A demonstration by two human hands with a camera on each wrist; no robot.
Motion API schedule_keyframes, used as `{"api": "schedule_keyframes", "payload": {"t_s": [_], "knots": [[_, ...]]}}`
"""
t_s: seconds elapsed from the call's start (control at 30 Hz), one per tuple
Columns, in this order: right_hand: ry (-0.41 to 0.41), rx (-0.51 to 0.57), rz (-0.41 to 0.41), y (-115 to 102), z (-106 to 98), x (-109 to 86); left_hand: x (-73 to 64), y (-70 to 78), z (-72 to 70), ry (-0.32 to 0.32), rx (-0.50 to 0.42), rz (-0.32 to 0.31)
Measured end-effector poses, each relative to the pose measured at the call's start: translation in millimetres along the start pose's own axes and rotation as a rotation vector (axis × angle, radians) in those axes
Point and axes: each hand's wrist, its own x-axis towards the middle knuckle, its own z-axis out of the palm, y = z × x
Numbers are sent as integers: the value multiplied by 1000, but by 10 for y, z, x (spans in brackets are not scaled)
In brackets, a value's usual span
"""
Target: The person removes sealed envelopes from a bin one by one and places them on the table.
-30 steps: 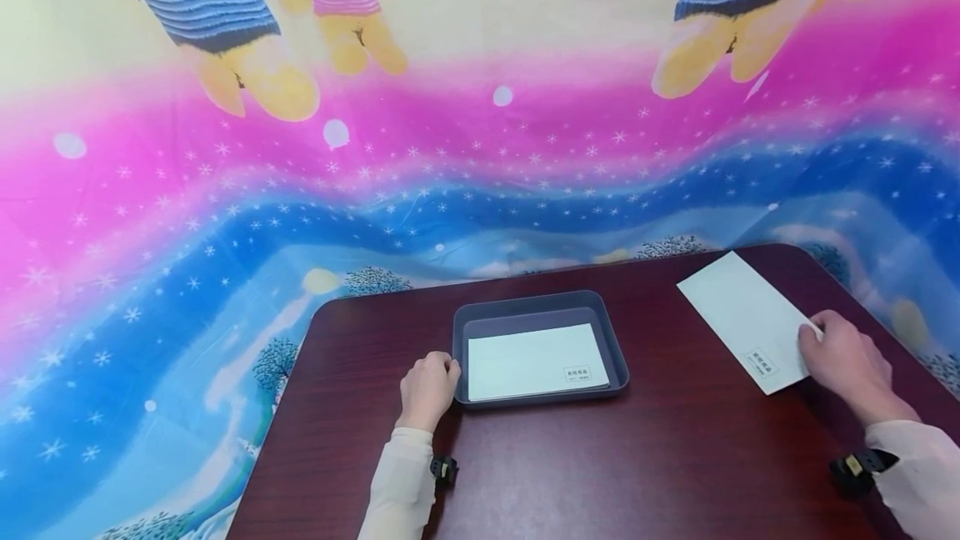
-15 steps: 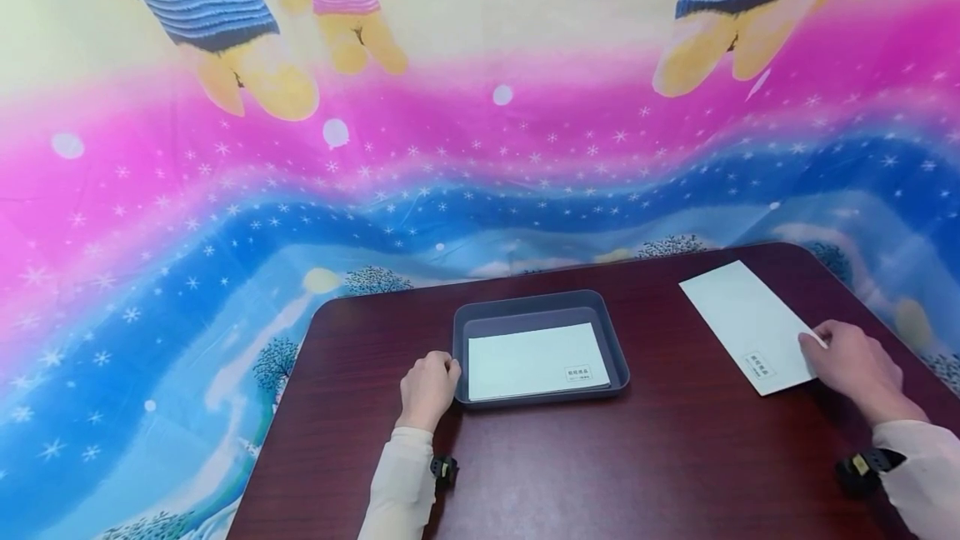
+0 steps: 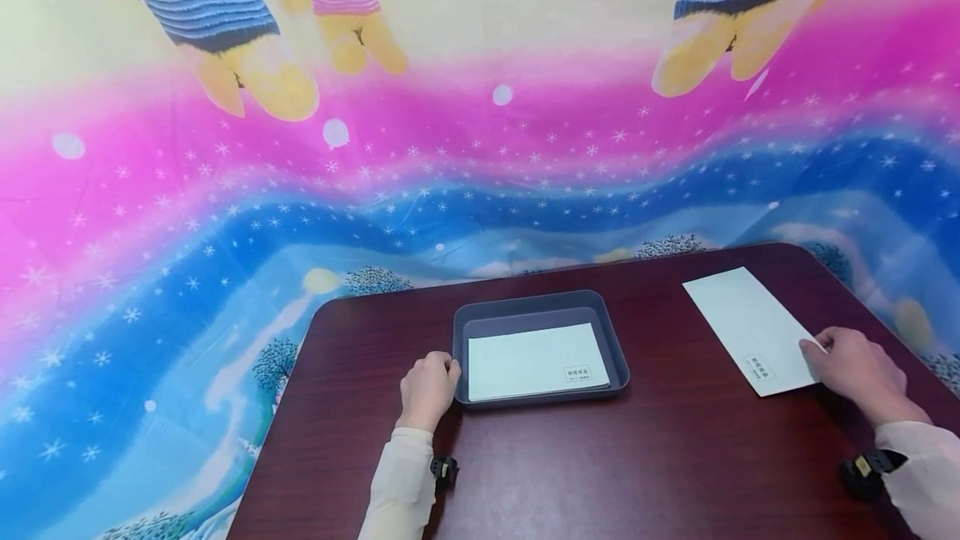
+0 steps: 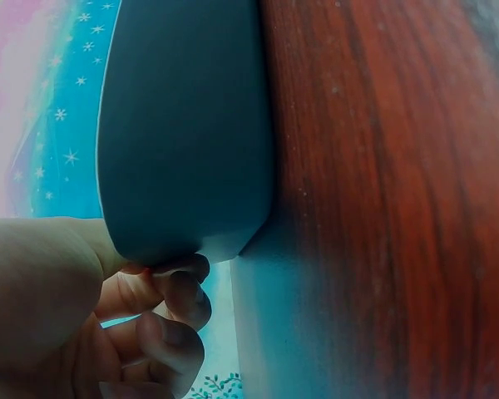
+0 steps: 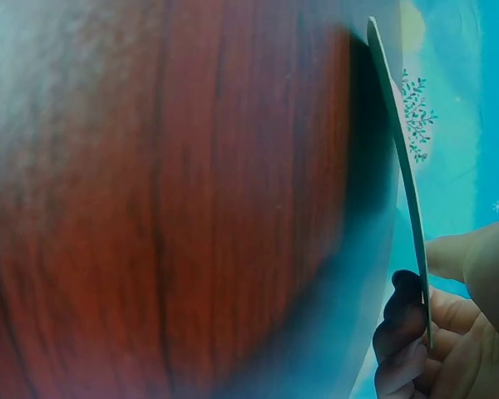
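A dark grey tray [image 3: 542,302] lies on the table, holding white envelopes [image 3: 536,361] with a small printed box at the lower right corner. My left hand [image 3: 429,390] pinches the tray's left rim; in the left wrist view the thumb is on top and curled fingers sit below the tray wall [image 4: 187,125]. At the right, my right hand [image 3: 855,369] pinches another white envelope [image 3: 750,327] by its right edge. The right wrist view shows this envelope [image 5: 403,158] edge-on, between thumb and fingers, raised over the table with a shadow beneath.
The dark red wooden table [image 3: 570,465] has rounded far corners. Right behind it hangs a colourful cloth [image 3: 420,157] printed with bears, snowflakes and trees. A black strap device [image 3: 444,471] is worn on each wrist.
My right hand has shifted slightly right and toward me with the envelope, which has turned a little and sits lower. The left hand and the tray have stayed in place.
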Motion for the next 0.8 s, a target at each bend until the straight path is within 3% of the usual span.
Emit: {"api": "schedule_keyframes", "payload": {"t_s": [0.17,0.8], "knots": [[-1,-8,29,10,29,13,5,-4,-5,-7,-2,-4],[-47,-34,17,25,86,11,5,3,-16,-2,1,0]]}}
